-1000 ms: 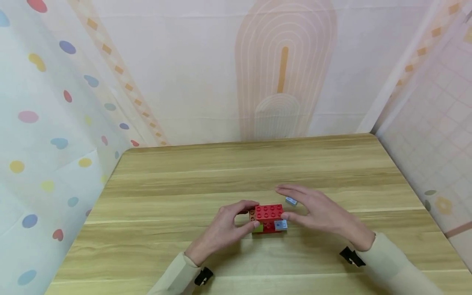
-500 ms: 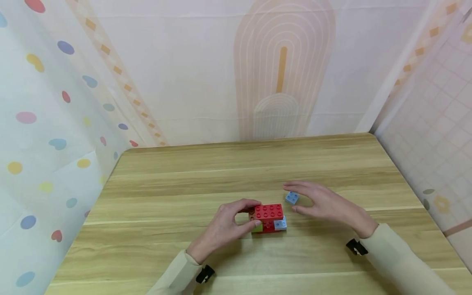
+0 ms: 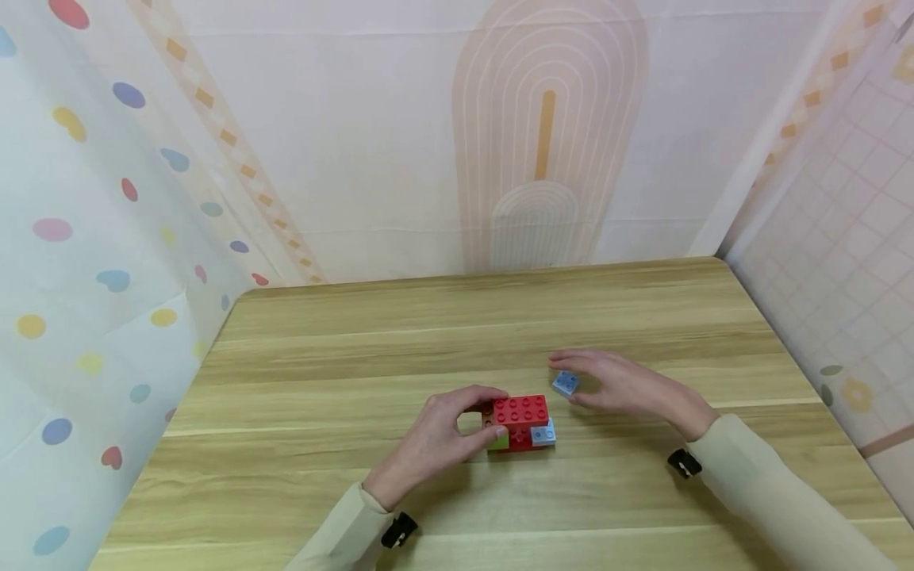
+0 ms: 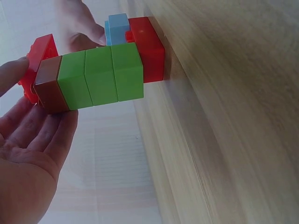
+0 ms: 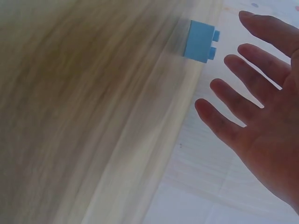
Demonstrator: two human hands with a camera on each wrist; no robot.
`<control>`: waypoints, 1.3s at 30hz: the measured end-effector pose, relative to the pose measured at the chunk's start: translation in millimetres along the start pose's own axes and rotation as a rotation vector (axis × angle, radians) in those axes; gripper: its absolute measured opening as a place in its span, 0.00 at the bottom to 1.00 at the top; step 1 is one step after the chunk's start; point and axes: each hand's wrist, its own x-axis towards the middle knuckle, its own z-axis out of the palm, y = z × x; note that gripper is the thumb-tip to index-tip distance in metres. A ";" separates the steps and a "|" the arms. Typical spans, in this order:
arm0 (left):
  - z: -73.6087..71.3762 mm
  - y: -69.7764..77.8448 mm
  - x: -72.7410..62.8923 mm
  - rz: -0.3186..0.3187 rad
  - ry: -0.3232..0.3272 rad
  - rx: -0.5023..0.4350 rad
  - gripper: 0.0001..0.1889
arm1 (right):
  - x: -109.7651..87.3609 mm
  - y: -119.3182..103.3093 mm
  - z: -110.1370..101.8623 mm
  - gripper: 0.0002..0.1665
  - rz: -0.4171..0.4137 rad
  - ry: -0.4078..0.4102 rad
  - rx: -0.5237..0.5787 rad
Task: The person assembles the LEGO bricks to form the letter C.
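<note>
In the head view, my left hand (image 3: 443, 432) grips the upper left end of a toy brick stack. A red brick (image 3: 520, 410) tops the stack, jutting out rightward over a gap. The left wrist view shows a brown brick (image 4: 48, 84) under it, three green bricks (image 4: 100, 74) below that, and a red base brick (image 4: 148, 51). Light blue bricks (image 4: 119, 30) sit on the base's other end. My right hand (image 3: 628, 388) reaches around a loose light blue brick (image 3: 566, 383), fingers spread; in the right wrist view its fingers stand apart from this brick (image 5: 199, 41).
The wooden table (image 3: 343, 341) carries the stack, and the loose brick lies just behind its right end. A patterned cloth (image 3: 385, 143) hangs along the table's back edge, with more cloth at both sides.
My right hand has left the stack's right end and moved back and right to the loose blue brick, its thumb now beside it. My left hand has stayed on the stack.
</note>
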 end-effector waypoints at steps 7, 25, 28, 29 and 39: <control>-0.6 -0.9 -0.2 0.006 0.004 -0.004 0.20 | 5.6 6.3 1.0 0.33 -0.011 -0.016 0.022; -1.4 -0.3 -1.0 -0.011 0.000 -0.015 0.20 | 16.0 22.8 -0.1 0.24 -0.013 -0.102 0.103; -1.1 -0.6 -1.0 -0.009 0.001 -0.011 0.20 | 15.5 22.1 0.1 0.21 0.002 -0.097 0.085; -1.0 -0.5 -1.2 -0.009 0.001 -0.011 0.20 | 14.9 21.5 0.3 0.21 0.008 -0.090 0.079; -0.2 -1.3 -2.2 0.007 0.008 0.001 0.20 | 5.3 5.6 -0.5 0.23 0.060 0.023 0.074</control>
